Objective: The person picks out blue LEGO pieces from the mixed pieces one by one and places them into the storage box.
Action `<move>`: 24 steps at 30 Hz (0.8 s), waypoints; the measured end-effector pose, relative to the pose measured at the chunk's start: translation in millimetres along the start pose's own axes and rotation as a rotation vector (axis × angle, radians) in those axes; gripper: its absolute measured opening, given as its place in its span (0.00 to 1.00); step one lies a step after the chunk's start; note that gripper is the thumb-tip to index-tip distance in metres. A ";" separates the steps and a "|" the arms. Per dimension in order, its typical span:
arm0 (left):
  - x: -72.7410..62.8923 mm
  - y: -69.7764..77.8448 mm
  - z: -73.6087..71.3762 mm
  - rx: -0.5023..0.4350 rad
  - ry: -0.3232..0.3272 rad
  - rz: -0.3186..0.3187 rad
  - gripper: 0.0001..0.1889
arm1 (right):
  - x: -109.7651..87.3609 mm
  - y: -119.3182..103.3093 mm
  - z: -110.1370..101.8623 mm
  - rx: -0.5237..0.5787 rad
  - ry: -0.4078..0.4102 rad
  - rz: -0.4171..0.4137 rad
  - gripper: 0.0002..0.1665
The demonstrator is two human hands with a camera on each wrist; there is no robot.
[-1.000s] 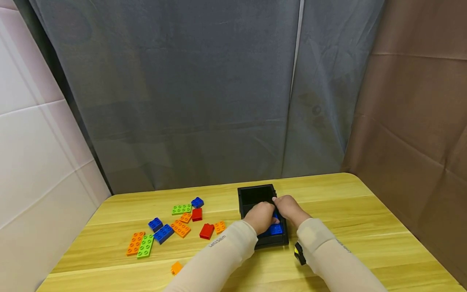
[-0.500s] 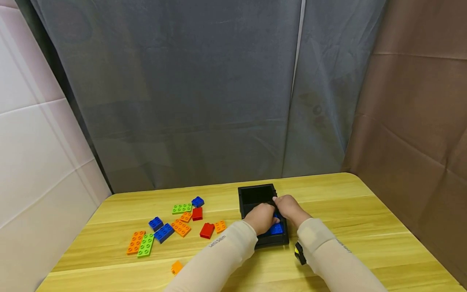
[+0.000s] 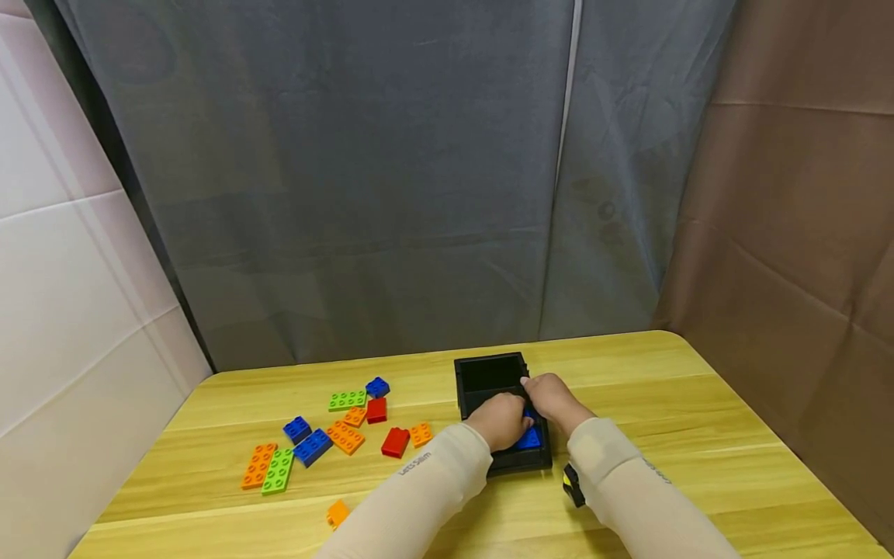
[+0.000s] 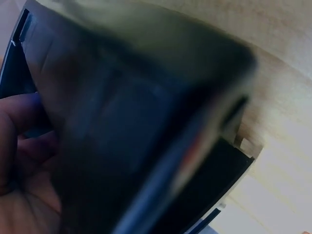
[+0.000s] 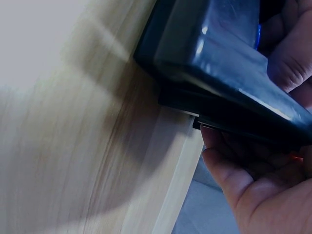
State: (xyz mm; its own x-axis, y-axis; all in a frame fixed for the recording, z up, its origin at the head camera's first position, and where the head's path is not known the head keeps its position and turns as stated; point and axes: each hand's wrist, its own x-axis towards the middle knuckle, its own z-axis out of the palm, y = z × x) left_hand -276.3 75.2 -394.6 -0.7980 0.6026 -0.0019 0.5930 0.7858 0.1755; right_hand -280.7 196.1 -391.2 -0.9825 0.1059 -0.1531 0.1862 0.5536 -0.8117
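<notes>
A black open box [image 3: 520, 464] lies on the wooden table, with blue toy bricks [image 3: 529, 439] inside its near part. Reaching into it from the left, my left hand [image 3: 499, 421] has curled fingers right beside those bricks; its fingertips are mostly hidden, so whether they grip a brick cannot be made out. My right hand [image 3: 555, 397] pinches the box's right side wall. In the right wrist view, the right hand's curled fingers [image 5: 229, 170] touch the underside of the dark box. A dark, blurred shape covers most of the left wrist view, beside the left hand [image 4: 24, 161].
Several loose bricks lie left of the box, among them a red brick [image 3: 396, 442], an orange brick [image 3: 345, 437], a green brick [image 3: 278, 471] and a blue brick [image 3: 313, 447]. One orange brick [image 3: 338, 513] sits near the left sleeve. A grey curtain [image 3: 363, 194] hangs behind the table.
</notes>
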 end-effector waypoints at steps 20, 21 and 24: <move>-12.4 -10.0 -14.8 0.034 0.170 -0.043 0.18 | 0.9 -0.5 -0.2 0.002 0.003 0.002 0.23; -13.9 -12.1 -15.9 0.019 0.174 -0.046 0.19 | 0.8 -0.1 0.0 0.004 0.002 0.005 0.23; -18.8 -19.4 -17.6 -0.022 0.180 -0.048 0.19 | 0.0 0.6 0.2 -0.003 -0.005 -0.001 0.23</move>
State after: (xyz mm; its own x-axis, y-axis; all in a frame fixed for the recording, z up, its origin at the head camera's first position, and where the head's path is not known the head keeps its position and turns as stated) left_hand -274.6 46.2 -380.6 -0.8328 0.5283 0.1651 0.5528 0.8087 0.2011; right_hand -280.6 196.3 -391.8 -0.9828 0.1014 -0.1545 0.1848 0.5565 -0.8101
